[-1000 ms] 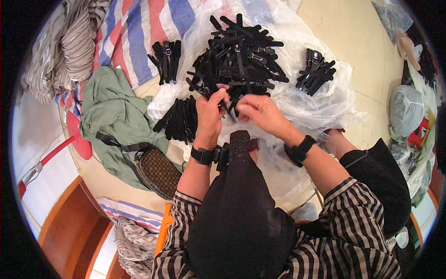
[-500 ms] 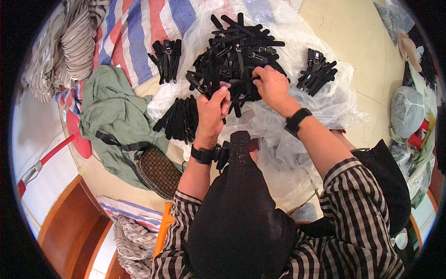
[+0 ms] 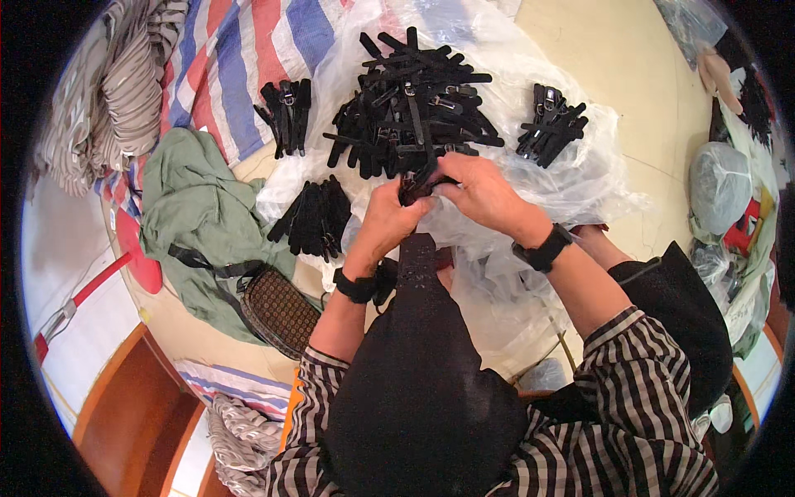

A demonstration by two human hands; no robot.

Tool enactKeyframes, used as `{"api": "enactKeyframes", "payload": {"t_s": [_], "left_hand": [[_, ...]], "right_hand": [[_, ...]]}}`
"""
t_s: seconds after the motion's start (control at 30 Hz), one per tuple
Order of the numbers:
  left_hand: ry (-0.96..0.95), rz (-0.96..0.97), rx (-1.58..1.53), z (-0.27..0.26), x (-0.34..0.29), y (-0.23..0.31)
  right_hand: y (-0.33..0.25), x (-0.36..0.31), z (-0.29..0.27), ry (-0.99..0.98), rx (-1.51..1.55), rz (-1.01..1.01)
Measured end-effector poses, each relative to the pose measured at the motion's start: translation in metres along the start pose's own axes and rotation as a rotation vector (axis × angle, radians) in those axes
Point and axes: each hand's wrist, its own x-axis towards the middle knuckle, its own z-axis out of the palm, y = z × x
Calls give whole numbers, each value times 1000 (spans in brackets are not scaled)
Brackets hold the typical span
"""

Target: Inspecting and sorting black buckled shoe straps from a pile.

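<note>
My left hand (image 3: pixel 386 219) is closed on a short black buckle strap (image 3: pixel 416 185), its thumb pressed along it. Close beside it, my right hand (image 3: pixel 484 194) pinches the same strap between thumb and fingers; its far end is partly hidden by the fingers. Just beyond both hands lies a loose heap of black buckle straps (image 3: pixel 410 99), with metal buckles showing among them. Smaller groups of the same straps lie around it: one at the far left (image 3: pixel 286 116), another at the near left (image 3: pixel 313 217), and a third to the right (image 3: pixel 551 124).
Crumpled clear plastic sheeting (image 3: pixel 505 290) lies under the straps. On the left are a green cloth (image 3: pixel 195 207), a brown patterned pouch (image 3: pixel 280 311) and a striped woven sheet (image 3: pixel 248 66). Bundled grey-beige material (image 3: pixel 132 91) stands at the far left; plastic-wrapped items (image 3: pixel 720 186) line the right side.
Both hands have drawn nearer to me and closer together, bringing the strap away from the heap. The right hand has come down beside the left.
</note>
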Motion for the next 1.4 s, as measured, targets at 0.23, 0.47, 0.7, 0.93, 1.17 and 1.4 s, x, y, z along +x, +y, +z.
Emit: {"api": "enactKeyframes", "payload": {"t_s": [0.23,0.47,0.7,0.93,1.17,1.4], "left_hand": [[-85,-216,-318,-7,-7,-37],[129,-212,-592,-9,-3,-25],[180,-247,-694,-9,7,-11],[190,-242,-683,-7,5,-4],[272,-126,-649,0,5,12],[-3,102,170,-8,5,8]], "right_hand": [[-3,2,18,-39,147,145],[59,17,0,626,-203,375],[73,25,0,329,-85,525],[54,-21,-7,295,690,606],[38,-43,-21,5,755,645],[-1,-21,-23,-66,86,313]]}}
